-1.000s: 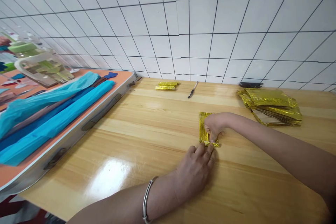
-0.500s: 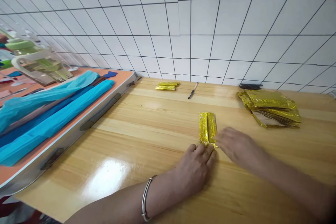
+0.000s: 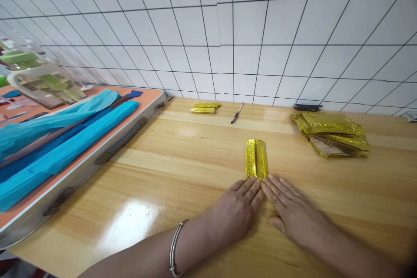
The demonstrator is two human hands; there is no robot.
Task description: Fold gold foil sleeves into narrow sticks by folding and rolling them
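A shiny gold foil sheet (image 3: 256,158), its two long sides folded in to meet at a middle slit, lies flat on the wooden table. At its near edge, the fingertips of my left hand (image 3: 239,208) press down, fingers laid out and the thumb hidden; a silver bangle circles that wrist. My right hand (image 3: 289,208) rests palm down beside it, fingers stretched out, their tips touching the sheet's near right corner. Neither hand is wrapped around anything. Both sets of fingertips nearly meet.
Toward the wall lie narrow gold foil strips (image 3: 205,108) and a pen (image 3: 237,113). A stack of gold foil sheets (image 3: 335,134) sits back right, a black object (image 3: 308,107) behind it. Left, an orange-topped table (image 3: 151,94) holds blue rolled sheets (image 3: 74,147) and a pale green bottle (image 3: 19,58).
My right hand has come down from the sheet's right side to its near corner and now lies flat. My left hand stays at the near edge. The view has shifted slightly.
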